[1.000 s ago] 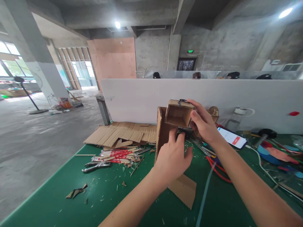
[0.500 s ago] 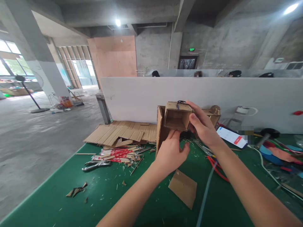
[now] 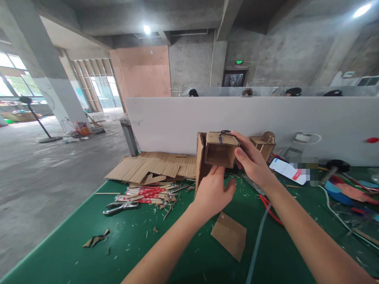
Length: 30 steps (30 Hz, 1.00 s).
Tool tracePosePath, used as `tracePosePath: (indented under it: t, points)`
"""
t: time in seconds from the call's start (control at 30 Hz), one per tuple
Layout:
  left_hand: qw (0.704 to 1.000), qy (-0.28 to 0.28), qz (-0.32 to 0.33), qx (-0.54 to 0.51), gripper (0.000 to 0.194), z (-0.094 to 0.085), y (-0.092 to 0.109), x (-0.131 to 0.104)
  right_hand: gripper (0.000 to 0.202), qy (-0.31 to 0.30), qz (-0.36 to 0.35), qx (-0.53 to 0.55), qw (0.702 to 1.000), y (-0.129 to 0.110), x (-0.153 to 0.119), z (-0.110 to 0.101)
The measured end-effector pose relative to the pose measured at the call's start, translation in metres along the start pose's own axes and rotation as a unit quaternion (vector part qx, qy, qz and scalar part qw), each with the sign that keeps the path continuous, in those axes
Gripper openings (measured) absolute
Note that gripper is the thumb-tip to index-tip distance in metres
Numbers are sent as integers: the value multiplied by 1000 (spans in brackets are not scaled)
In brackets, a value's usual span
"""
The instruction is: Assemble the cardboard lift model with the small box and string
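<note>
A small cardboard box (image 3: pixel 220 154), its hollow side facing me, is held up by my right hand (image 3: pixel 250 157). The thumb presses its right edge, while the fingers lie over the top right corner. A thin black cord (image 3: pixel 225 132) is tied at the top of the box. My left hand (image 3: pixel 214 189) is below, fingers reaching up to the box's lower edge and thumb spread away; the fingertips are partly hidden. Directly behind the box stands a larger upright cardboard piece (image 3: pixel 200 157). Another cardboard structure (image 3: pixel 264 145) stands behind my right hand.
Flat corrugated cardboard (image 3: pixel 160 163) lies at the back left, beside wooden sticks (image 3: pixel 148 194) and metal pliers (image 3: pixel 121 206). A loose cardboard piece (image 3: pixel 229 236) is in front of me. To the right are red-handled pliers (image 3: pixel 271 211) and a phone (image 3: pixel 288 171). A white partition (image 3: pixel 166 122) borders the table.
The small box and my right hand have dropped slightly. My left hand stays almost where it was, under the box.
</note>
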<state>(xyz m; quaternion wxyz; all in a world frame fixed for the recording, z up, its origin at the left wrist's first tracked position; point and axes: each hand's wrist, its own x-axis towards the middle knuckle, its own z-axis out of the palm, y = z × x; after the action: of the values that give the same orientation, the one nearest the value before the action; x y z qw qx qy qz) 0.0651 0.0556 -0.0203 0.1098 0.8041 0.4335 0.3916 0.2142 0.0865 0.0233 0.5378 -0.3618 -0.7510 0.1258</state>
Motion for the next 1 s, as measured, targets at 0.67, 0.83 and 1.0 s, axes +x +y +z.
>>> tracePosePath:
  t: [0.67, 0.83, 1.0]
  points:
    - [1000, -7, -4, -6, 31, 0, 1, -4, 52, -5, 14, 12, 1000, -1, -3, 2]
    - [1000, -12, -10, 11, 29, 0, 0, -6, 51, -12, 12, 12, 1000, 0, -5, 3]
    - [999, -18, -9, 33, 35, 0, -1, -8, 51, -13, 7, 15, 1000, 2, -7, 4]
